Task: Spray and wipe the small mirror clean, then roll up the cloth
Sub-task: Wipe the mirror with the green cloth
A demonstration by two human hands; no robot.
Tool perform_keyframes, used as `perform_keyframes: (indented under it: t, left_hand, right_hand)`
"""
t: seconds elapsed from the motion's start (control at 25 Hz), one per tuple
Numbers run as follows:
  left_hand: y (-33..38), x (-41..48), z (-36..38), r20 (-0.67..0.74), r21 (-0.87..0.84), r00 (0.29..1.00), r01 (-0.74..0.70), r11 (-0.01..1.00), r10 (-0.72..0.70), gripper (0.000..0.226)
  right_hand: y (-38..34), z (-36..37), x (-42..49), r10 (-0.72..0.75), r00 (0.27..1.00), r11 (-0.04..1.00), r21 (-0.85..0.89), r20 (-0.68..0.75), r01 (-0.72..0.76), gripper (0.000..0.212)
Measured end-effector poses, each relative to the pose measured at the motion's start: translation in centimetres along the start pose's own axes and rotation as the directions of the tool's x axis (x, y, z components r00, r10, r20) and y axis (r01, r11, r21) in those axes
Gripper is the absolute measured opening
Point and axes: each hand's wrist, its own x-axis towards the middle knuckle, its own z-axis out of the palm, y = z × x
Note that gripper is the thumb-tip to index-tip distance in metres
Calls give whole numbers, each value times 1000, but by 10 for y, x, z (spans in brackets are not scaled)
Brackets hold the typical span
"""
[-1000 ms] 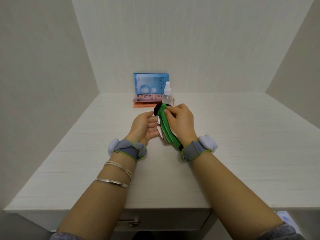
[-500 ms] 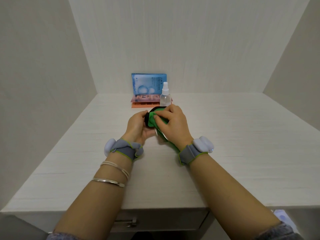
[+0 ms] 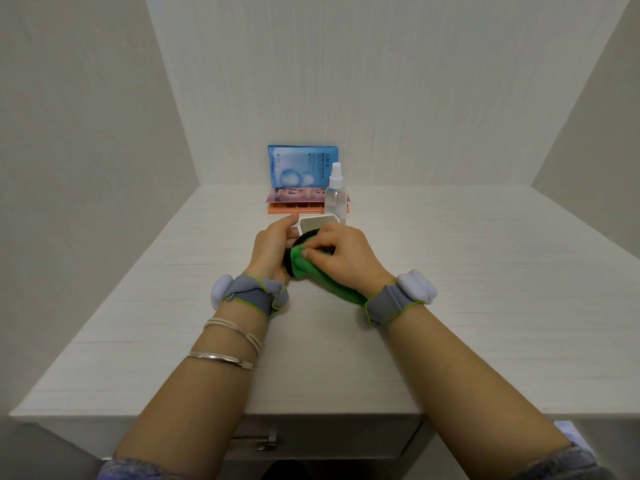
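Note:
A small mirror [image 3: 317, 224] with a white rounded frame and a black round base is held just above the table's middle by my left hand [image 3: 273, 249], which grips it from the left. My right hand [image 3: 341, 256] pinches a green cloth [image 3: 327, 280] and presses it against the black lower part of the mirror. The cloth trails back under my right wrist. Most of the mirror is hidden by both hands. A clear spray bottle [image 3: 335, 194] with a white nozzle stands upright just behind the mirror.
A blue sachet pack [image 3: 302, 166] leans on the back wall above a pink and orange flat box [image 3: 294, 202]. The white table [image 3: 467, 289] has walls on three sides. A drawer handle [image 3: 258, 441] shows under its front edge.
The mirror has tilted so that its white upper frame now shows behind my fingers. My right hand has slid the cloth lower, onto the black part.

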Motion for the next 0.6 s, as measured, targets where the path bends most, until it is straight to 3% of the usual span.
perform_keyframes:
  t: [0.12, 0.24, 0.6]
  left_hand:
    - [0, 1, 1, -61, 20, 997, -39, 999, 40, 35]
    - [-2, 2, 3, -35, 47, 999, -29, 998, 31, 27]
    - [3, -5, 1, -10, 30, 1000, -30, 999, 30, 28]
  right_hand:
    - [3, -5, -2, 0, 993, 998, 57, 115, -7, 7]
    - [5, -12, -3, 40, 986, 993, 107, 162, -58, 7]
    - [5, -20, -4, 97, 982, 983, 138, 163, -120, 7]
